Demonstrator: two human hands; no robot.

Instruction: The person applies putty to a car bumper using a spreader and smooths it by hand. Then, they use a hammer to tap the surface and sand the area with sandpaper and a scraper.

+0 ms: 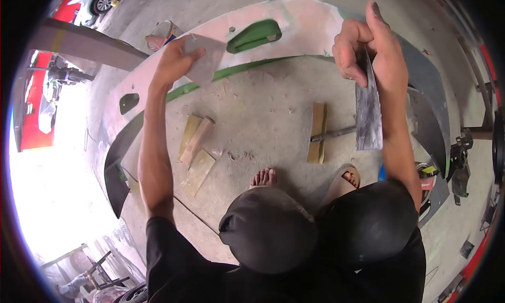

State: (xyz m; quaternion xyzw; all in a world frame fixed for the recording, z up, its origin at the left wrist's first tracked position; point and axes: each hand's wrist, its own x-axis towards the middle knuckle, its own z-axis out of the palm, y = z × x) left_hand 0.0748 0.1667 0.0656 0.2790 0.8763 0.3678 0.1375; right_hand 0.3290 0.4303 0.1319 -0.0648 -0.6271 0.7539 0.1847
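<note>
A car bumper (307, 16), patched pink, white and green, curves across the floor in front of me. My left hand (176, 64) is closed on a thin, light grey flat sheet (202, 56), held over the bumper's left part. My right hand (371, 50) is raised above the bumper's right part with its thumb up. Its curled fingers grip a dark grey, scuffed flat strip (369, 119) that hangs down in front of my forearm. A green-edged opening (255, 36) in the bumper lies between my hands.
Yellowish flat pieces and a wooden block (197, 140) lie on the concrete floor at left. A tan block (317, 132) with a dark stick (334, 134) across it lies at right. A tin (167, 31) stands behind the bumper, near a grey post (84, 43).
</note>
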